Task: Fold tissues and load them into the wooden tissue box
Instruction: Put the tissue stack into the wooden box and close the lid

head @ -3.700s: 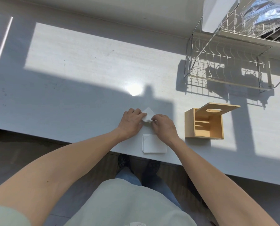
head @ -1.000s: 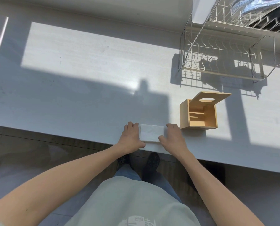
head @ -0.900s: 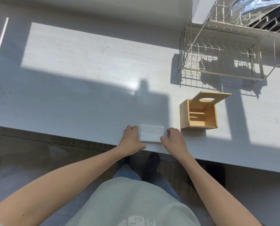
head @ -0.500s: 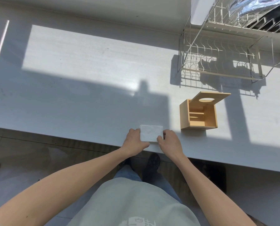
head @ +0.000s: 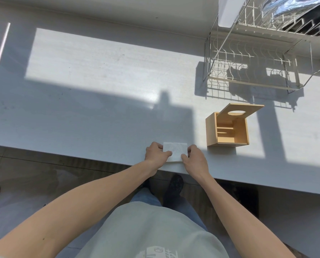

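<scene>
Left hand: the left hand (head: 156, 155) grips the left edge of the folded tissues (head: 175, 151), thumb laid on top, the other fingers curled at the side.
Right hand: the right hand (head: 195, 159) pinches the right edge the same way, thumb on top near the front corner.
Tissues: a small white rectangular stack, flat on the countertop (head: 92, 116) right at its near edge, held between both hands and just left of the box.
Handling: likely very light, soft and limp; the layers could slide or fan apart, and a hard squeeze would probably crease them. Taking the stack by both short edges, thumbs above and fingers below, looks the safest hold.
Wooden tissue box (head: 227, 130): stands near the tissues to the right, apart from both hands; its open side shows bare wood and small ledges inside, and I see no tissues in it.
Lid (head: 240, 111): a panel with an oval hole, tilted up over the far side of the box.
Dish rack (head: 252, 67): wire, well beyond the box at the far right.
</scene>
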